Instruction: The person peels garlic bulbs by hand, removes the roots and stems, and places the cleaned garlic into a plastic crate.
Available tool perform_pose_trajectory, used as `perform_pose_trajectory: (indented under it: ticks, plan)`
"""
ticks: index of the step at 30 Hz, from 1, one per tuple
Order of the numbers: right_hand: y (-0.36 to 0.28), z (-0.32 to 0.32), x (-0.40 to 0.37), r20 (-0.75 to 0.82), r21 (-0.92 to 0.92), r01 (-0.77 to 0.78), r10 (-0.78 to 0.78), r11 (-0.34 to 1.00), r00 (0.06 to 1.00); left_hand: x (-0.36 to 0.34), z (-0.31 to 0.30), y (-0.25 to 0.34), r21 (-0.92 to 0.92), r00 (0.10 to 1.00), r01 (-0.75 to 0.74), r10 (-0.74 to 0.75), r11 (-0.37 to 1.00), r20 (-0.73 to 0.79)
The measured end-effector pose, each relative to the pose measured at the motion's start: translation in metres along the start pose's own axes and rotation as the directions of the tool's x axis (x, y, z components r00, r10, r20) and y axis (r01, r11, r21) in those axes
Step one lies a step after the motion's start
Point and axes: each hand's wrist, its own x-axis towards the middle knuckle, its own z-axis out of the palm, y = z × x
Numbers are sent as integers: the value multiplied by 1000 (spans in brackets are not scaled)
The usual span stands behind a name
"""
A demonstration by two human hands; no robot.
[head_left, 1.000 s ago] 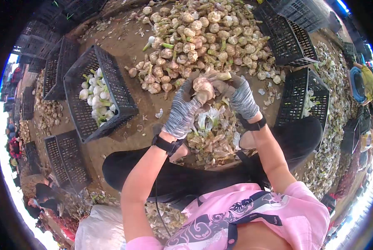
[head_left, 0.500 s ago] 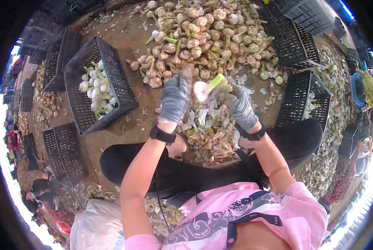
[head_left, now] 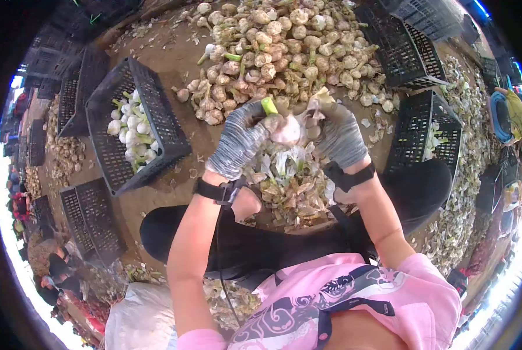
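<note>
A white garlic bulb (head_left: 286,133) with a short green stem is held between my hands, above the floor. My left hand (head_left: 240,137), in a grey knit glove, grips it on the stem side with the fingers closed. My right hand (head_left: 341,131), gloved the same way, is closed on papery garlic skin (head_left: 315,111) at the bulb's other side. Beneath the hands lies a heap of peeled skins (head_left: 290,186). Just beyond them spreads a large pile of unpeeled garlic (head_left: 284,52) with brownish skins.
At left a tilted black crate (head_left: 170,128) holds clean white garlic (head_left: 133,128). Another black crate (head_left: 409,134) with some garlic stands at right, near my knee. More crates (head_left: 91,219) lie around. A white sack (head_left: 138,318) sits at lower left.
The bulb has turned, its green stem swinging from the right to the left side. My left hand now grips it, and my right hand has closed on loose skin.
</note>
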Motion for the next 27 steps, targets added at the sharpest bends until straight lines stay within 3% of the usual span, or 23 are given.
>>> perform_pose_trajectory:
  ticks: [1, 2, 4, 5, 6, 7, 8, 9, 10, 11, 12, 13, 14, 16, 18, 19, 20, 22, 23, 25, 26, 27]
  plan:
    - [-2, -6, 1, -9, 139, -89, 91, 986, 996, -1, -2, 4, 16, 998, -31, 30, 999, 60]
    - [-2, -14, 5, -8, 141, -88, 90, 986, 996, -1, -2, 6, 17, 998, -31, 30, 999, 61]
    - [-2, -19, 9, 68, 57, -157, 153, 986, 986, -1, -2, 8, -148, 990, -5, 26, 989, 140]
    - [8, -21, 10, -23, -578, 136, -183, 804, 983, -3, -1, 8, -148, 990, -4, 24, 989, 139]
    - [13, -29, 9, -23, -577, 136, -182, 805, 983, -5, 1, 8, -339, 992, 74, -34, 938, 123]
    - [20, -41, 11, 78, -747, 209, -228, 632, 970, -5, 2, 9, -515, 989, 141, -93, 845, 118]
    - [24, -53, 13, 189, -864, 281, -249, 418, 950, -3, 2, 9, -511, 989, 138, -91, 848, 117]
    - [20, -59, 8, 484, -867, 470, -58, -168, 873, -1, 2, 5, -522, 994, 98, -55, 847, 98]
    - [21, -46, -4, 484, -867, 470, -56, -167, 873, 1, 2, -1, -533, 997, 59, -20, 844, 77]
    - [20, -22, -23, 275, -848, 284, -85, 448, 958, 6, -2, -16, -691, 993, 112, -50, 714, 109]
    - [20, -8, -34, 80, -464, 12, 28, 886, 996, 8, -3, -20, -691, 993, 107, -49, 714, 103]
    - [9, -33, -43, 298, -213, 44, 22, 976, 954, 9, -2, -24, -722, 994, 100, -107, 685, 37]
    - [-2, -87, -45, 84, -314, 148, -128, 938, 988, 8, -2, -26, -751, 985, 94, -169, 653, -23]
    - [-8, -25, -56, 141, -84, 358, -345, 930, 928, 9, -3, -25, -785, 979, 129, -204, 606, 3]
    - [-30, 4, -49, 105, -606, 199, -171, 770, 980, 11, -1, -18, -830, 960, 139, -281, 540, -22]
    - [-31, -5, -34, 59, -977, 91, -168, 192, 984, 10, -4, -17, -837, 966, 182, -253, 516, 54]
    - [-22, -5, -34, -83, -891, -51, -50, 451, 995, 12, -3, -18, -837, 966, 181, -252, 517, 54]
    - [2, -29, -14, 45, -938, 162, -356, 306, 933, 14, 2, -24, -866, 953, 165, -301, 472, 17]
    - [6, -33, -8, 40, -939, 158, -356, 307, 934, 13, 3, -25, -867, 952, 167, -305, 470, 19]
    - [21, -17, 5, 310, -905, 402, -428, 141, 849, 12, 3, -26, -847, 952, 228, -293, 480, 91]
    - [37, -25, 11, 282, -835, 461, -486, 300, 827, 11, 2, -27, -845, 951, 233, -295, 482, 94]
    - [32, -12, 4, 190, -775, 380, -388, 505, 902, 12, 1, -28, -846, 937, 258, -333, 466, 102]
